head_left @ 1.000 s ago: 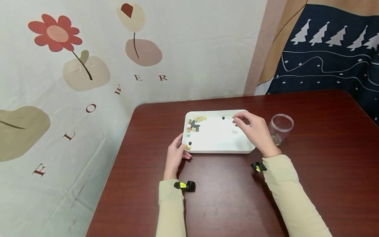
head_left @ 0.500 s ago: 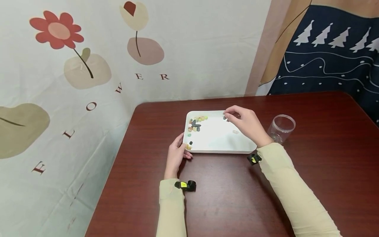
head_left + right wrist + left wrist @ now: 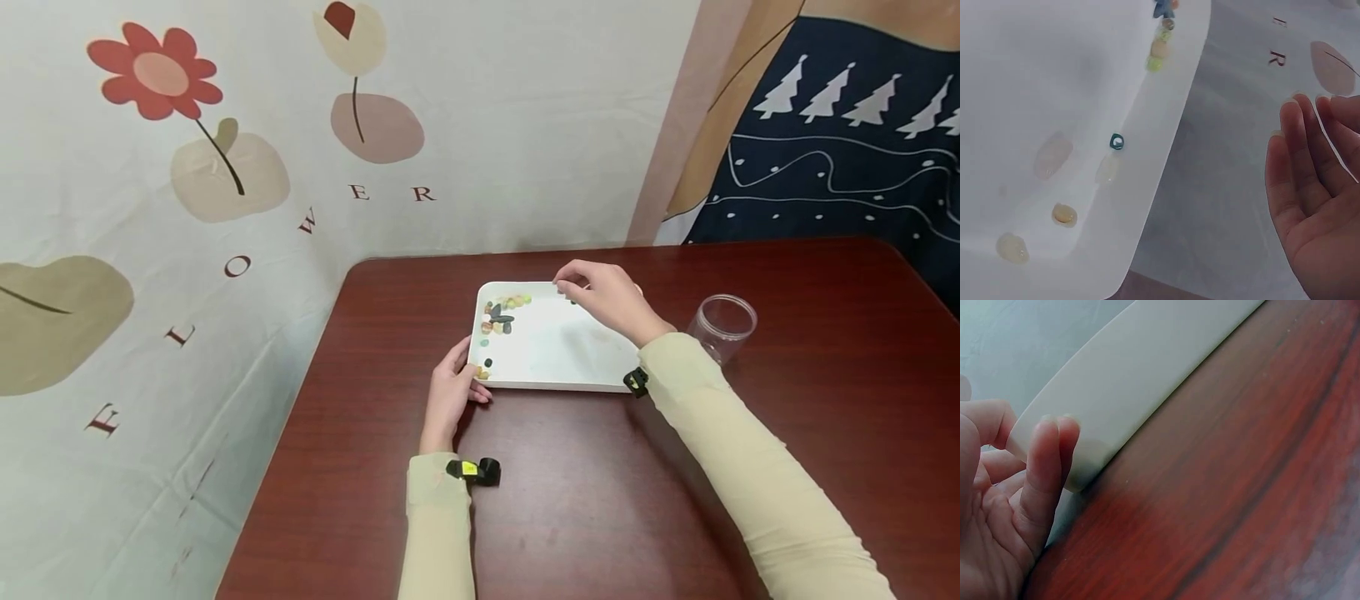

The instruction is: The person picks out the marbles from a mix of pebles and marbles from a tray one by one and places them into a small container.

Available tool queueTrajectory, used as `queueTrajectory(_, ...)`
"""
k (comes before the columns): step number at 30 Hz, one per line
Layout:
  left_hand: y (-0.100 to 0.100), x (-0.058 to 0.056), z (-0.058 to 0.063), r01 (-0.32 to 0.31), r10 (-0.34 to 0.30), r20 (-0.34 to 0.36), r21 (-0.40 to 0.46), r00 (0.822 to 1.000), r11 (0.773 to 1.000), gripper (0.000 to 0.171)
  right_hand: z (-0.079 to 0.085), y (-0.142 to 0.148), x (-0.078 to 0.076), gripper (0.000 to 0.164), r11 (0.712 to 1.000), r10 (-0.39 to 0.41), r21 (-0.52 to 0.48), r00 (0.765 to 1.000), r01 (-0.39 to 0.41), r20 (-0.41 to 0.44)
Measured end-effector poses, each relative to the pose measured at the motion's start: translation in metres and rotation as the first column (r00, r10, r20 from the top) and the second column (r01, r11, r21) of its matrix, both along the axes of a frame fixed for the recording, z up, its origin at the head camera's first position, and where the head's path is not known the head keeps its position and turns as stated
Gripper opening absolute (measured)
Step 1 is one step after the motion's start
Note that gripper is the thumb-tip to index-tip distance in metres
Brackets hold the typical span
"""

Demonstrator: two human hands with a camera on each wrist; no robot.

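Note:
My left hand (image 3: 448,396) grips the near left corner of the white tray (image 3: 555,388), thumb over the rim; the left wrist view shows its fingers against the tray's outer wall (image 3: 1129,369). Over the far rim hangs my right hand (image 3: 609,298), thumb and index tips close together; I cannot tell whether a small stone is between them. Below it in the right wrist view lie a dark green stone (image 3: 1117,141), a clear stone (image 3: 1108,169), a pinkish one (image 3: 1054,155) and a yellowish one (image 3: 1064,215). Dark grey pebbles (image 3: 498,318) and yellow-green stones (image 3: 516,301) cluster at the tray's left.
A clear jar (image 3: 723,323) stands right of the tray, partly behind the right sleeve (image 3: 720,417). Both stand on a brown wooden table (image 3: 555,492). A flower-printed cloth (image 3: 510,125) hangs along the table's far edge.
My right hand has moved left and away along the tray's far side, past the dark stone, to the far rim. The left hand keeps its grip on the corner. The view has shifted slightly.

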State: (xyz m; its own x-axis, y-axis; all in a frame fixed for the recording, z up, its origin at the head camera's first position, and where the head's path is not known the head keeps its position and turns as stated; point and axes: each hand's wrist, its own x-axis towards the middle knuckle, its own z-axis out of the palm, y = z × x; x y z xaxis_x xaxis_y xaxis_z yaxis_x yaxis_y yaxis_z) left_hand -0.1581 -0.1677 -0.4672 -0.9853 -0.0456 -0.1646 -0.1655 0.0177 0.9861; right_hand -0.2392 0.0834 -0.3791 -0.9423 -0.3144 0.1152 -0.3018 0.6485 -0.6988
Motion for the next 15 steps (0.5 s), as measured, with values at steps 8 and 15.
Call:
queueTrajectory(8, -0.001, 0.001, 0.0, 0.001, -0.001, -0.004, 0.0, 1.0, 1.0, 0.055, -0.005, -0.011, -0.016, 0.019, 0.999, 0.026, 0.039, 1.0, -0.026, 0.015)
queueTrajectory(15, 0.0, 0.001, 0.0, 0.008, -0.008, -0.004, 0.003, 1.0, 1.0, 0.056, -0.011, -0.017, -0.026, 0.02, 0.996, 0.038, 0.078, 0.997, -0.044, 0.07)
